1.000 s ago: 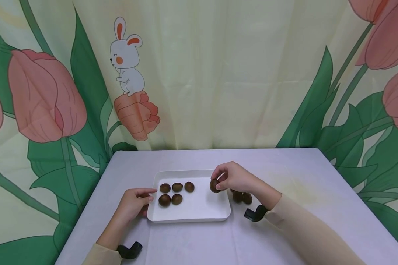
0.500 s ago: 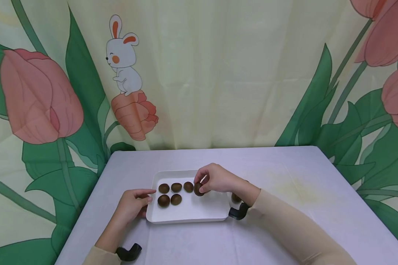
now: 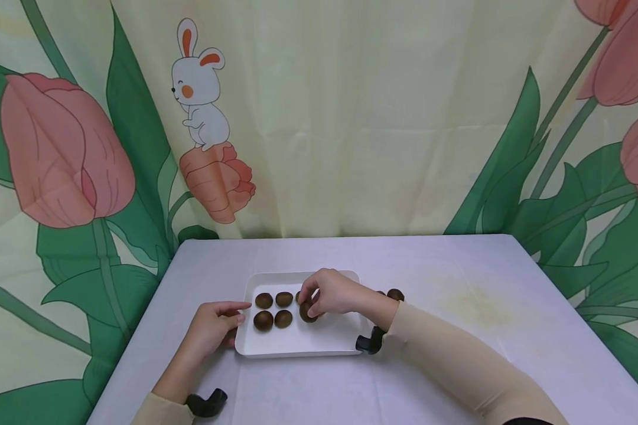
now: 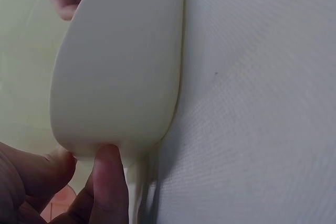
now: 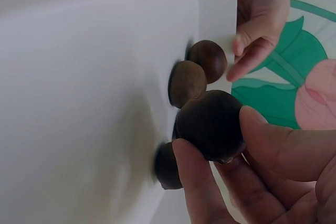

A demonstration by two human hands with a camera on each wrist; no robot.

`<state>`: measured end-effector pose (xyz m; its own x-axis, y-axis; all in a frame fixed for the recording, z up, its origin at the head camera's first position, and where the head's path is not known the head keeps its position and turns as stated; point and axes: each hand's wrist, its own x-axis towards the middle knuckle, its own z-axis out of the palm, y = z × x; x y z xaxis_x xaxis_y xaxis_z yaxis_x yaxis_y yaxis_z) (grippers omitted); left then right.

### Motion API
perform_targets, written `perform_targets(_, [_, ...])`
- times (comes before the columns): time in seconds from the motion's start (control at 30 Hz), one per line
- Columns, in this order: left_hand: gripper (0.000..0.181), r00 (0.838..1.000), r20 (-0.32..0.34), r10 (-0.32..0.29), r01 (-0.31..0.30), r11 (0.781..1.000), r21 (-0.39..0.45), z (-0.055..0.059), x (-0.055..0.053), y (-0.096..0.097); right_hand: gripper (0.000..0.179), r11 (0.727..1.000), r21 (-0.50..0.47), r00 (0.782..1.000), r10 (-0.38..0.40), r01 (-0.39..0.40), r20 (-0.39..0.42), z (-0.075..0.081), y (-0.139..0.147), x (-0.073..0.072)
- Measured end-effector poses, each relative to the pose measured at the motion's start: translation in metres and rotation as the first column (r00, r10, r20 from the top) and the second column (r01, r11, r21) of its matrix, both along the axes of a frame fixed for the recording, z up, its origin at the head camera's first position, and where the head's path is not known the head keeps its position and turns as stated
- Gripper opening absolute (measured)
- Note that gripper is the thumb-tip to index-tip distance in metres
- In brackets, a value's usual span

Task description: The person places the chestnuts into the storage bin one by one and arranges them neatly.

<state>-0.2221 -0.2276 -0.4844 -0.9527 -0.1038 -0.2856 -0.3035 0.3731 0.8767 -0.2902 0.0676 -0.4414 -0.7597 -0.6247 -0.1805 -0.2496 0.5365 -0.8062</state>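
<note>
On the table stands a white rectangular tray [image 3: 324,343], with several brown chestnuts [image 3: 263,320] lined up in two rows in its left half. My right hand [image 3: 331,293] pinches one more chestnut [image 5: 210,127] between thumb and fingers, low over the tray at the right end of the nearer row. Part of the back-row chestnut behind it is hidden by the fingers. At the tray's left side, my left hand [image 3: 212,327] grips the rim, thumb and fingertips [image 4: 109,166] against the wall.
A few loose chestnuts [image 3: 396,294] lie right of the tray, partly behind the right forearm. A white cloth [image 3: 457,277] covers the table. Behind it hangs a curtain [image 3: 393,147] printed with tulips and a rabbit. Black wrist mounts [image 3: 207,404] stick out from both wrists.
My right hand has carried the chestnut leftward from the tray's right side, then slightly toward me, to the nearer row. The left hand stays at the rim.
</note>
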Motion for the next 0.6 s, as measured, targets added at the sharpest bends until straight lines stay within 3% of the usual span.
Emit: perform_targets(0.6, [0.032, 1.0, -0.005, -0.008, 0.008, 1.0, 0.013, -0.001, 0.0, -0.001, 0.025, 0.981, 0.174, 0.987, 0.108, -0.086, -0.12, -0.006, -0.012, -0.003])
